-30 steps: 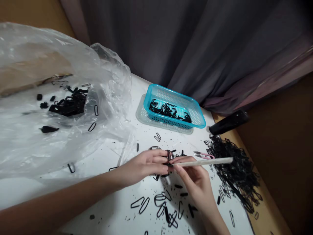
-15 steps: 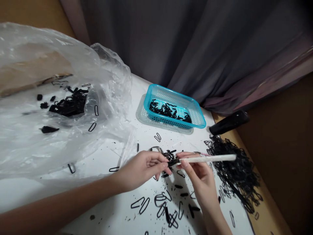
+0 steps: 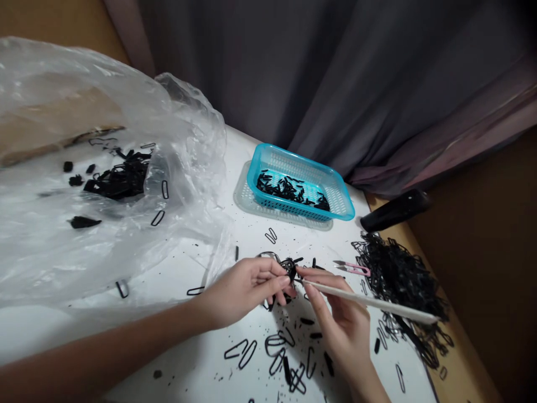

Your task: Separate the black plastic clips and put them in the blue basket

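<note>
Right, left hand [image 3: 237,291] has thumb and forefinger together by the dark tip of a white stick [image 3: 377,301]; can't tell if anything's pinched. Right hand [image 3: 346,330] is clamped on that stick, shaft slanting back over its palm. Black loops [image 3: 297,378] loose on the white table [image 3: 201,352] nearby. Pink-handled snips [image 3: 354,265] just beside the black heap [image 3: 398,274]. Blue basket [image 3: 308,166] farther back, black pieces inside.

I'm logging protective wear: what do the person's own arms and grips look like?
The left grip and right grip are human hands, ungloved, with no ring or watch visible. The left forearm and right forearm show no sleeves or markings.
</note>
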`<state>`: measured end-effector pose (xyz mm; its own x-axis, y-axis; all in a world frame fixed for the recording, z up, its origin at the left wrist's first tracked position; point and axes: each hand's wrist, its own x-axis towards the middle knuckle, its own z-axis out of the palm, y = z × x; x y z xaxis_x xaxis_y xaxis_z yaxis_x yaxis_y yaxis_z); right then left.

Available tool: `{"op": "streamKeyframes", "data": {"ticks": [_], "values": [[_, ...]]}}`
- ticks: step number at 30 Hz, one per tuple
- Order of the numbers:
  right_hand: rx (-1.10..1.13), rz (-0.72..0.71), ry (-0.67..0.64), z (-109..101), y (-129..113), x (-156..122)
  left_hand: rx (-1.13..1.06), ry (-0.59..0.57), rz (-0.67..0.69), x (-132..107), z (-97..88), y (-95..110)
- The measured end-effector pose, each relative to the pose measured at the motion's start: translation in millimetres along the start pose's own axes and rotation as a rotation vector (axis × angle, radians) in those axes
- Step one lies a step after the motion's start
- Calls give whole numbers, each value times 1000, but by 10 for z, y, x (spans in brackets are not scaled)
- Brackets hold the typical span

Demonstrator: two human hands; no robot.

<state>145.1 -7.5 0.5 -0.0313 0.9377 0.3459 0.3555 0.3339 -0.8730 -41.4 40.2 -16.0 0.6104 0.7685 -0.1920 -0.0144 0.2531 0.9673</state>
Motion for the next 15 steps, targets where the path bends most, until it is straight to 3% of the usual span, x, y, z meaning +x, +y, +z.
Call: {"op": "streamKeyframes", "data": {"ticks": [9, 15], "values": [[157, 189, 18, 33, -64, -20, -67, 27, -10, -16, 23, 20], [66, 82, -48, -1, -16, -22, -53, 25, 13, -11, 14, 8]]}}
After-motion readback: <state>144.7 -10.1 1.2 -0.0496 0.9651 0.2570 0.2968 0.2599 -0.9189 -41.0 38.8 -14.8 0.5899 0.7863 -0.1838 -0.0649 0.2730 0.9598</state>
